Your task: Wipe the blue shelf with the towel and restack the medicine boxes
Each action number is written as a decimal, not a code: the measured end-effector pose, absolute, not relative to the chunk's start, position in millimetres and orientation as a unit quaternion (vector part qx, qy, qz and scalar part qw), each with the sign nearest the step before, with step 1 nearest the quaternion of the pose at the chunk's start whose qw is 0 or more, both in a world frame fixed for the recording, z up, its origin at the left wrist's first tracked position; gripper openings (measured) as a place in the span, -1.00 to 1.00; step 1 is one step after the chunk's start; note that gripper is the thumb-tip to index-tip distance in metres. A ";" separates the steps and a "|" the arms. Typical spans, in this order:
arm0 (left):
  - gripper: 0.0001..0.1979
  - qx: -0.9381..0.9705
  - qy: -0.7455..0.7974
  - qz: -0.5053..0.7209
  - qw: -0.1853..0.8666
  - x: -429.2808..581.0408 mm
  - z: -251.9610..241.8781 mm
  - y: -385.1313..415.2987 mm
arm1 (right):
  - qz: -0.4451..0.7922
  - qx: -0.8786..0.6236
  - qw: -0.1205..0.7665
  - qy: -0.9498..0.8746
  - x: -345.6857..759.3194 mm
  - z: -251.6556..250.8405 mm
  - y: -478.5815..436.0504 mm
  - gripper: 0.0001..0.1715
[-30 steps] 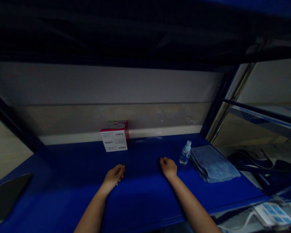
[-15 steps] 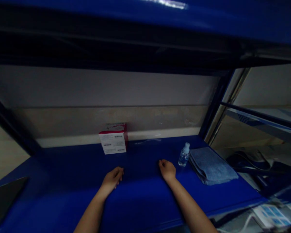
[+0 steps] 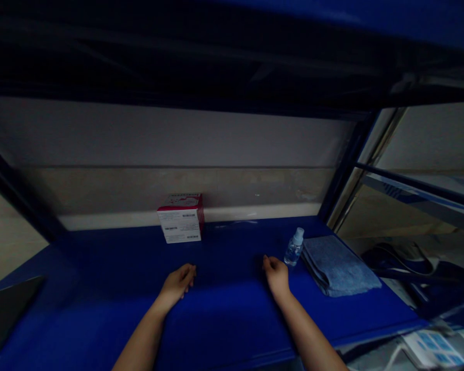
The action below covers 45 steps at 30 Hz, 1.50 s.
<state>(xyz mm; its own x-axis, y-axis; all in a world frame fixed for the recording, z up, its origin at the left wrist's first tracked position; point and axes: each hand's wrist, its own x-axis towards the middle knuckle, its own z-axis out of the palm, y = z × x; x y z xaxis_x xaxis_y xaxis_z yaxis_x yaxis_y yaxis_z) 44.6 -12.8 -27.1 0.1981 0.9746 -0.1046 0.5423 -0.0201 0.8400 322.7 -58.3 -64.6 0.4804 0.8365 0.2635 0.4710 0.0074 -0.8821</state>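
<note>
Blue shelf [image 3: 224, 324], clear bottle [image 3: 293, 252] just beside right fingers [image 3: 269, 263], seemingly apart.

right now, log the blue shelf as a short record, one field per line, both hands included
left hand: loosely curled, nothing seen in it, nearest the box
right hand: loosely curled, nothing seen in it, nearest the bottle
box: white front, red edging, printed labels, near the back wall
bottle: small, clear, pale blue top, upright
cloth: blue-grey, folded, right of the bottle
far left: dark flat object, cut off by the picture's edge
surface: blue shelf
light: dim
</note>
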 end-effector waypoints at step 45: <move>-0.78 0.801 0.388 0.285 0.355 126.1 44.3 -58.5 | 0.184 -0.576 0.330 -0.725 281.8 18.9 -93.0 -0.84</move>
<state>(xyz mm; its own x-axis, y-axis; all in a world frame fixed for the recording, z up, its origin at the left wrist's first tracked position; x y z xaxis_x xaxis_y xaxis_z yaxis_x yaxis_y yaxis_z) 126.1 -58.5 44.3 0.5365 0.8244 0.1803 0.4201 -0.4462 0.7902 281.8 -93.0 18.9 -0.1183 0.9565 0.2668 0.7141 0.2687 -0.6464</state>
